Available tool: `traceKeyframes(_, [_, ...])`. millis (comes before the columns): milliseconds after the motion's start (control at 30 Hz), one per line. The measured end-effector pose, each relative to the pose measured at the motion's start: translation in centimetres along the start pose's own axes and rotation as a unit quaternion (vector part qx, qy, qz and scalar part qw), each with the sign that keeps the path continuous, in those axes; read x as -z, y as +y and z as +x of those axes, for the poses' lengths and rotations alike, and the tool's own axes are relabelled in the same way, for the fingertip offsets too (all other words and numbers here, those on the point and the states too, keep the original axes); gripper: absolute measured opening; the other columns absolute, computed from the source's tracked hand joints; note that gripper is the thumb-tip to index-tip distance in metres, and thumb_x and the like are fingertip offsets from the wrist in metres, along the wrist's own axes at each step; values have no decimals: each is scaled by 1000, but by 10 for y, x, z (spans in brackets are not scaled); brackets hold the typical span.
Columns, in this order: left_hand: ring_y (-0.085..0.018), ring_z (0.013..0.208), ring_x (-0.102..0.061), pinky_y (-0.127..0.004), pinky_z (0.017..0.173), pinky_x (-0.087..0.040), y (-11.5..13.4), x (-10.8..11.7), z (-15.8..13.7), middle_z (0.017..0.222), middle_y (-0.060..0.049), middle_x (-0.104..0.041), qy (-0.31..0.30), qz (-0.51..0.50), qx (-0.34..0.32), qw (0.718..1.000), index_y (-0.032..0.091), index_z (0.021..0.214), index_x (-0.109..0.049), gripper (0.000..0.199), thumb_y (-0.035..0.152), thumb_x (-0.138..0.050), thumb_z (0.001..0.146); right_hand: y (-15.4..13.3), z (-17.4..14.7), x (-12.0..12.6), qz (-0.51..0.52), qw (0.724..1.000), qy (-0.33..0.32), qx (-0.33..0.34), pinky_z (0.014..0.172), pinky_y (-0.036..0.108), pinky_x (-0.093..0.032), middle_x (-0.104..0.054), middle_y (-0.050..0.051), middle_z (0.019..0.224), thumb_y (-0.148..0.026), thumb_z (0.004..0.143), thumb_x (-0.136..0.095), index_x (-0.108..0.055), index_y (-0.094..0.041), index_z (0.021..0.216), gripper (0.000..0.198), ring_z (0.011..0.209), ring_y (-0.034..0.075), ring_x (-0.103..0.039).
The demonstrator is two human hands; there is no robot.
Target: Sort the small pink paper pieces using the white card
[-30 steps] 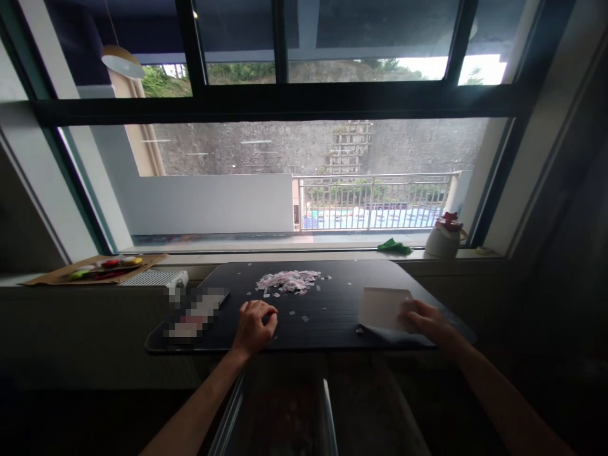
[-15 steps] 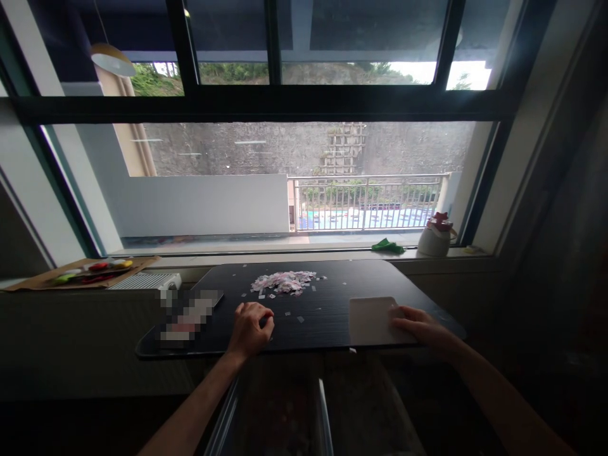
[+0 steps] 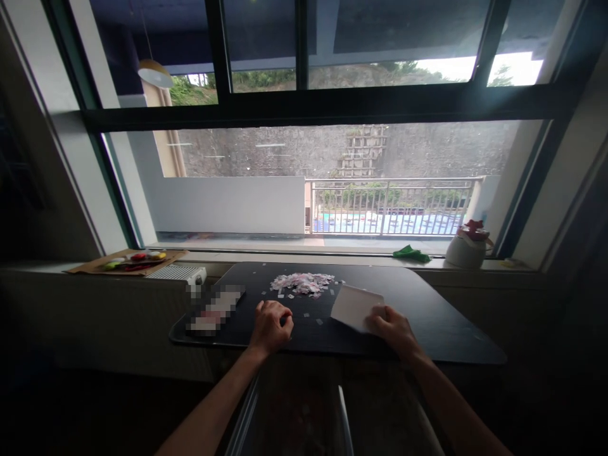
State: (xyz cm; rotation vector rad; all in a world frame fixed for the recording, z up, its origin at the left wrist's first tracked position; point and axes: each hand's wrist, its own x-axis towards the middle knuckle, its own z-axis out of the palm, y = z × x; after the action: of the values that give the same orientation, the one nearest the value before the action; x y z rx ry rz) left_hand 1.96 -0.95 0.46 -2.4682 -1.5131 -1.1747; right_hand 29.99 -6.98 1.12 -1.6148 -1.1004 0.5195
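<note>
Pixelated item (image 3: 218,310): at the left end of the dark table (image 3: 441,323); pieces pushed that way could slip beneath it.
Left hand (image 3: 272,326): loosely curled near the front edge; whether it holds anything I cannot tell. A nudge could scatter nearby pieces.
Pile of pale pieces (image 3: 301,284): heaped toward the window side, light-looking; a brisk stroke or fanned air could spread it.
Stray pieces (image 3: 319,322): between the pile and the front edge; dragged nearer, they could drop off.
White card (image 3: 351,307): tilted, just right of the strays; a raised edge could ride over pieces.
Right hand (image 3: 392,326): gripping the card's near right corner; that one-sided hold could let it twist.
Left hand since half a second ago: in much the same spot.
Front-edge piece: visible below the card then, out of sight now.
Card and right hand: further left, nearer the pile, the card more askew.
</note>
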Motion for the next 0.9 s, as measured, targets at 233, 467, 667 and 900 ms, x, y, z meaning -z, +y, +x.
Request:
traceKeyframes(233, [-21, 90, -56, -48, 103, -25, 2, -5, -1, 79, -3, -66, -5, -18, 19, 1000, 21, 69, -65, 13, 19, -53, 72, 5, -3, -3, 59, 998, -28, 12, 63, 33, -50, -69, 4, 69, -39, 57, -61, -63, -19, 76, 28, 68, 22, -64])
traceKeyframes(467, [-20, 88, -56, -47, 102, -27, 3, -4, -1, 77, -3, -65, -6, -15, 24, 1000, 20, 68, -65, 13, 19, -53, 72, 2, 10, -11, -7, 999, -36, 14, 61, 32, -48, -68, 4, 69, -40, 57, -59, -63, -19, 74, 27, 66, 22, -63])
traceKeyframes(667, [-20, 88, -56, -47, 101, -27, 1, -5, -1, 77, -3, -65, -10, -12, 22, 1000, 20, 67, -65, 14, 18, -52, 72, -9, -15, -18, 81, 987, -136, 20, 64, 32, -51, -71, 4, 75, -40, 59, -61, -63, -19, 76, 27, 70, 21, -66])
traceKeyframes(900, [-20, 87, -56, -47, 101, -28, 2, -4, 0, 75, -3, -65, -6, -4, 19, 1000, 21, 66, -65, 13, 18, -53, 72, 0, -35, 14, -21, 1000, -13, 19, 63, 34, -50, -71, 6, 74, -47, 60, -60, -62, -20, 76, 31, 71, 25, -66])
